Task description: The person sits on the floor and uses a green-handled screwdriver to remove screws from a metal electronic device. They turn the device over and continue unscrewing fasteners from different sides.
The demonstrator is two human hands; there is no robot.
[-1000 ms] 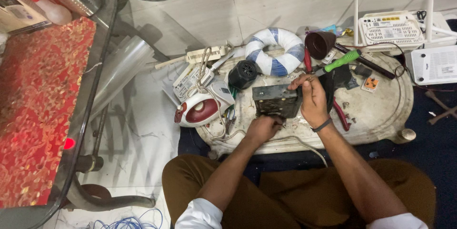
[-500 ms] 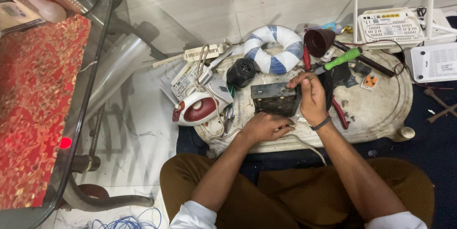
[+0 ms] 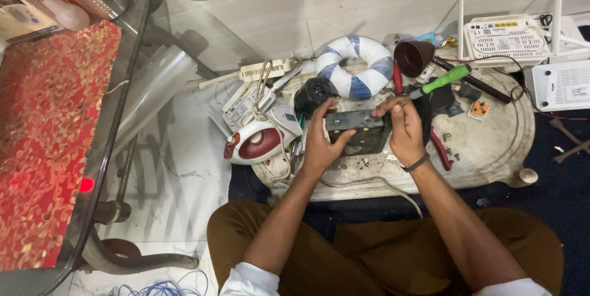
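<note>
At the bottom of the frame two knees in brown trousers and two white cuffs are seen, cut off by the lower edge. Two bare forearms reach up to the middle of the frame. The left hand [image 3: 321,142] is closed on the left end of a dark metal box [image 3: 358,131], thumb on its top edge, and the right hand [image 3: 405,129] is wrapped over the box's right end; a dark band is worn on that wrist. The box is held just above a pale oval slab [image 3: 491,148] at the centre of the frame (its underside is hidden by the fingers). Whether the right hand also grips a tool cannot be told, though one screwdriver with a green handle [image 3: 448,78] lies just above its knuckles.

Left of the box one red and white iron [image 3: 258,142] is set, with its cord looped over it. One black round part [image 3: 313,93] sits above the left hand. Further up, one blue and white ring [image 3: 356,65] and one dark brown funnel [image 3: 413,56] are seen; what the funnel holds is not visible. Small screws are scattered on the slab, too tiny to count.

At the upper right two white routers [image 3: 507,38] lie, the second cut off by the frame edge. Along the left side one glass table with a red patterned cloth [image 3: 43,136] is placed.
</note>
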